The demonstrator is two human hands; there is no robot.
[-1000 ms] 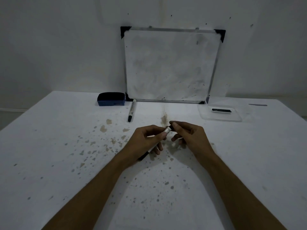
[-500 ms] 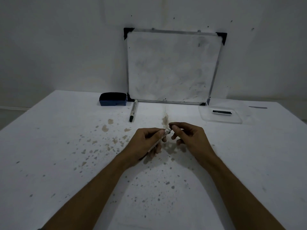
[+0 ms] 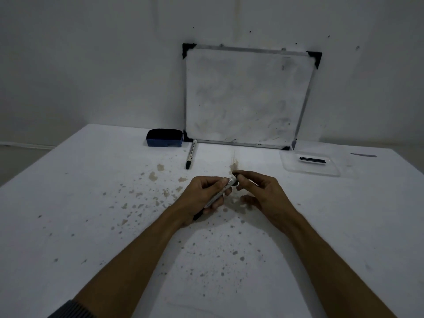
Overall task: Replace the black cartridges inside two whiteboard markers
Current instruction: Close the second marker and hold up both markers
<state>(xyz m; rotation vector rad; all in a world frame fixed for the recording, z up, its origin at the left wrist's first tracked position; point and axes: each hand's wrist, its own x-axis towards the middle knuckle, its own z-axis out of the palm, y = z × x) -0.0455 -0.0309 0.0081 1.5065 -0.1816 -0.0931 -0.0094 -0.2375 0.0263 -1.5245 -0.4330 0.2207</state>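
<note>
My left hand (image 3: 202,195) grips a whiteboard marker (image 3: 220,191) with a white barrel, held slanted, its black cap end pointing down toward me. My right hand (image 3: 259,191) pinches the marker's upper end between thumb and forefinger, where a small dark part (image 3: 235,180) shows; whether it is the end plug or the cartridge I cannot tell. A second marker (image 3: 191,153) lies capped on the table further back. A black cartridge (image 3: 312,160) rests in a clear plastic tray (image 3: 298,168) at the back right.
A small whiteboard (image 3: 247,97) leans on the wall behind the table. A blue eraser (image 3: 164,138) sits to its left. Brown stains speckle the white table (image 3: 68,203). A thin grey strip (image 3: 363,154) lies at the far right.
Both hands have stayed together over the table's middle; the right fingers have shifted slightly on the marker's upper end. The view has tilted a little.
</note>
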